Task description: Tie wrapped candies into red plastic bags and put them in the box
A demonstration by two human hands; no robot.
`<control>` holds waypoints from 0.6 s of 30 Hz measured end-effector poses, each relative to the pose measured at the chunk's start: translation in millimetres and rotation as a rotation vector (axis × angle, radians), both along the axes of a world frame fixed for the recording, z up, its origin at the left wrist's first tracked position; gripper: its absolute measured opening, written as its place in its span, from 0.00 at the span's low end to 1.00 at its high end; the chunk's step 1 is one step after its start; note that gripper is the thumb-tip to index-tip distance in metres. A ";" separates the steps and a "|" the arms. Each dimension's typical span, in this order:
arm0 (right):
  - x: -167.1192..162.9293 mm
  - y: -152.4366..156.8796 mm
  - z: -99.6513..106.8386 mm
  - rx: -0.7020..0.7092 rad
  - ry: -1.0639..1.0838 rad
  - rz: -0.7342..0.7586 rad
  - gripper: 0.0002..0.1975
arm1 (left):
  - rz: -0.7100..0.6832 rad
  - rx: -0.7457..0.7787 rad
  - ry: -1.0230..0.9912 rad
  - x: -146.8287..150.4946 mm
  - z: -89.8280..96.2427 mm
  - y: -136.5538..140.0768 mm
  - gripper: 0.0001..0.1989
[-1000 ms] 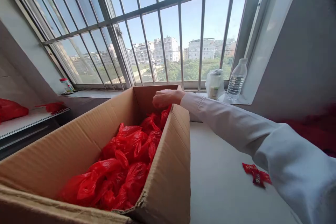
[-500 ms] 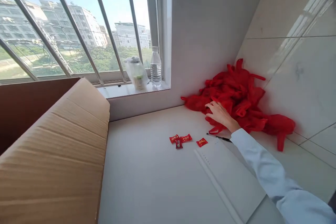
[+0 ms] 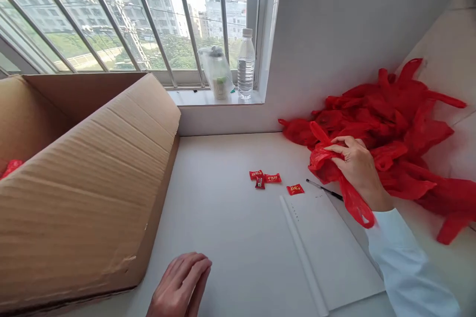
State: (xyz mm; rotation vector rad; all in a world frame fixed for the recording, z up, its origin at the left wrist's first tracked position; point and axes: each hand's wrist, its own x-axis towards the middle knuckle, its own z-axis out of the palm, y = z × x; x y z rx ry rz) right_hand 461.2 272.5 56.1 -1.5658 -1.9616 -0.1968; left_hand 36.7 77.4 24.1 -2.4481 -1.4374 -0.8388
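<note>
My right hand (image 3: 359, 171) grips a red plastic bag (image 3: 325, 161) at the front of a heap of red plastic bags (image 3: 375, 114). One handle loop of the held bag hangs down beside my wrist. At the bottom, over the white table, is my left hand (image 3: 178, 285), its fingers pressed together and bent, with nothing visible in them. Between the hands lie several small wrapped candies: three close together, including a dark red candy (image 3: 260, 183), and a separate red candy (image 3: 295, 189). A black pen (image 3: 323, 189) lies near the held bag.
A large open cardboard box (image 3: 92, 183) stands at left, with something red inside. A white board with a raised strip (image 3: 301, 252) lies on the table (image 3: 219, 218). On the windowsill are a water bottle (image 3: 245, 67) and a cup in a clear bag (image 3: 219, 77).
My right hand has taken hold of a red bag and drawn it toward me from the heap. My left hand has come into view at the bottom. The view has shifted.
</note>
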 end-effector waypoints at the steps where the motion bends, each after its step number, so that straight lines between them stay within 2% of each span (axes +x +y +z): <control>1: -14.0 -6.7 6.5 -0.013 0.007 0.135 0.15 | 0.033 -0.018 -0.028 3.2 6.9 2.4 0.09; 4: -70.4 -29.2 14.0 -0.077 -0.018 0.554 0.18 | 0.142 -0.088 -0.119 10.6 23.3 7.9 0.07; 7: -130.0 -56.4 1.3 -0.116 -0.097 0.921 0.23 | 0.241 -0.130 -0.223 15.5 29.3 7.9 0.06; 9: -156.0 -76.8 -10.4 -0.174 -0.130 1.122 0.25 | 0.287 -0.140 -0.283 17.7 28.3 4.7 0.06; 11: -165.2 -95.6 -16.6 -0.281 -0.105 1.243 0.26 | 0.293 -0.147 -0.323 18.8 25.9 0.1 0.07; 13: -160.6 -109.1 -16.1 -0.385 -0.016 1.281 0.27 | 0.257 -0.167 -0.335 19.3 24.6 -3.5 0.08; 15: -150.8 -116.9 -13.5 -0.403 0.106 1.236 0.25 | 0.175 -0.203 -0.320 20.3 26.0 -3.1 0.11; 16: -146.7 -119.3 -13.2 -0.383 0.155 1.171 0.21 | 0.122 -0.221 -0.304 21.5 27.8 -0.5 0.12; 18: -143.8 -122.5 -16.5 -0.325 0.196 0.951 0.12 | 0.010 -0.255 -0.261 25.7 32.5 9.7 0.14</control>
